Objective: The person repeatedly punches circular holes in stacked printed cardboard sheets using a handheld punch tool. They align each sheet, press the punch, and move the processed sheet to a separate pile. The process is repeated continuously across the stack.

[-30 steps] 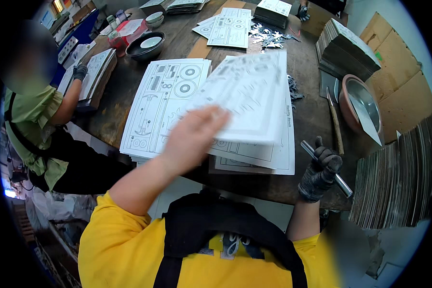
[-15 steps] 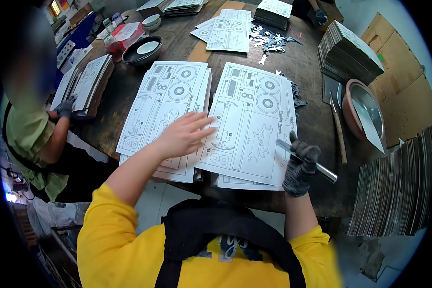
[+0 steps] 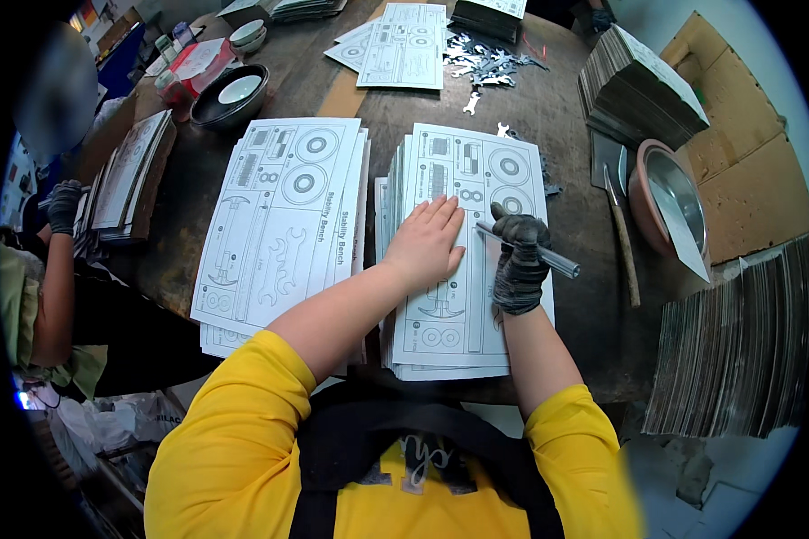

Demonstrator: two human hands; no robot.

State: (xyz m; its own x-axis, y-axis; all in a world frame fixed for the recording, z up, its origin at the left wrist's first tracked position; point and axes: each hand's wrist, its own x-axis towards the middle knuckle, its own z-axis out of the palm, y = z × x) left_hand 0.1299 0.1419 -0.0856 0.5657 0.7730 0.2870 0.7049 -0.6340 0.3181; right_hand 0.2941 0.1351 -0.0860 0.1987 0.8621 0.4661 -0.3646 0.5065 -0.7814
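Observation:
My bare left hand (image 3: 427,244) lies on the top printed card of the right stack (image 3: 449,346), palm down with fingers stretched out. Line drawings of tools, wheels and spanners cover these cards. In a dark glove, my right hand (image 3: 519,260) is closed around a slim silver metal tool (image 3: 562,262), whose exact kind I cannot make out. One end points toward my left hand, above the same stack's right side. Just to the left stands another stack of printed cards (image 3: 274,225), its edges uneven.
Small metal spanners (image 3: 490,65) lie loosely beyond the stacks. At right are a wooden-handled tool (image 3: 625,242), a pinkish basin (image 3: 653,193) and tall stacks of boards (image 3: 728,341). A black bowl (image 3: 208,110) sits far left. A co-worker's gloved hand (image 3: 64,207) is beside more cards (image 3: 135,171).
My left hand has moved right, from between the two stacks onto the right one. My right hand has shifted up and left with the tool. The right stack's top card sits straighter.

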